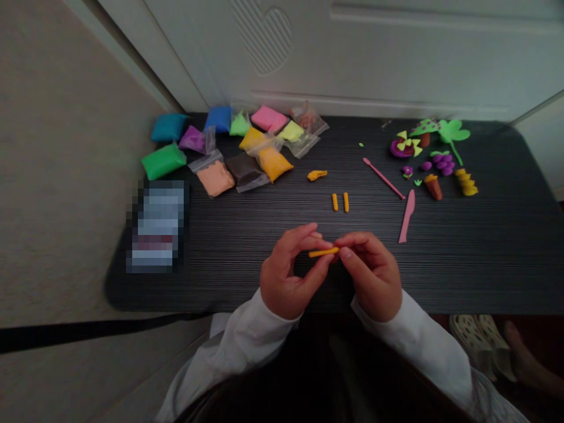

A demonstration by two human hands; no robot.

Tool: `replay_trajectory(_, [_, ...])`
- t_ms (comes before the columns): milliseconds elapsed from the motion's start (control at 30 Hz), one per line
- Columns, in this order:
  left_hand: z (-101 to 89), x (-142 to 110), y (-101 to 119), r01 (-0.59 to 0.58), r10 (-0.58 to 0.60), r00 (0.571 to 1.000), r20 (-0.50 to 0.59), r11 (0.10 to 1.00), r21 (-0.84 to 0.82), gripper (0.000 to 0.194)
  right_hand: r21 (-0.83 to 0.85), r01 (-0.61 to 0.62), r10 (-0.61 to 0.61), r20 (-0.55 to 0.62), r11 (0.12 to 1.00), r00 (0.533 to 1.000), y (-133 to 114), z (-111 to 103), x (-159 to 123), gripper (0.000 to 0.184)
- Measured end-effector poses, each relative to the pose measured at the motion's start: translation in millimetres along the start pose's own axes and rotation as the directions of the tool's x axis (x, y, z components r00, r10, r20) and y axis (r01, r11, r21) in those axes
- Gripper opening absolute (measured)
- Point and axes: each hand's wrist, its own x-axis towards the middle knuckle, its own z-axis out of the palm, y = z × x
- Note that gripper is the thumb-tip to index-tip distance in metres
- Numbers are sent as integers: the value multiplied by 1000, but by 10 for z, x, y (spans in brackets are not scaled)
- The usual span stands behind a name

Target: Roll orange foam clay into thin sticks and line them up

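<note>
Between both hands, over the front of the dark table [238,252], is a thin yellow-orange clay roll [323,252]. My left hand [296,267] pinches it between thumb and fingers, its left end sticking out. The fingertips of my right hand [372,270] close on the right end. Just beyond the hands lie two short clay sticks of the same colour, a left stick [335,202] and a right stick [346,202], side by side. A loose yellow-orange clay lump [317,175] rests behind them.
Bags of coloured clay, such as the green bag [164,161], line the back left. A blurred phone-like device [158,226] lies at left. Right of the hands are a pink clay knife [407,216], a pink stick tool [383,178] and several finished clay pieces, including purple grapes [443,163].
</note>
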Motion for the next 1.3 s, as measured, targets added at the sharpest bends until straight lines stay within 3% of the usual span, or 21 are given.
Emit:
replay_trajectory(767, [-8,-12,-1,21,-22,999,34,999,34,55,-77,5,-4,7,997,1000,1,6,14,9])
replay_trajectory(967, [-22,23,27,112,-108,993,42,987,-114,50,-42,9,-8,30,999,1000,2,1,0,13])
replay_trajectory(1067, [-38,61,23,257,-240,966,94,916,-308,46,-71,39,-34,70,997,997,6,7,-4,23])
replay_trajectory(1167, [-54,77,-14,434,-368,901,231,772,-463,41,-201,120,-88,158,972,983,-1,9,-2,33])
replay_trajectory(1300, [-73,80,-49,569,-445,822,355,619,-541,39,-309,194,-137,196,931,971,-10,-8,7,28])
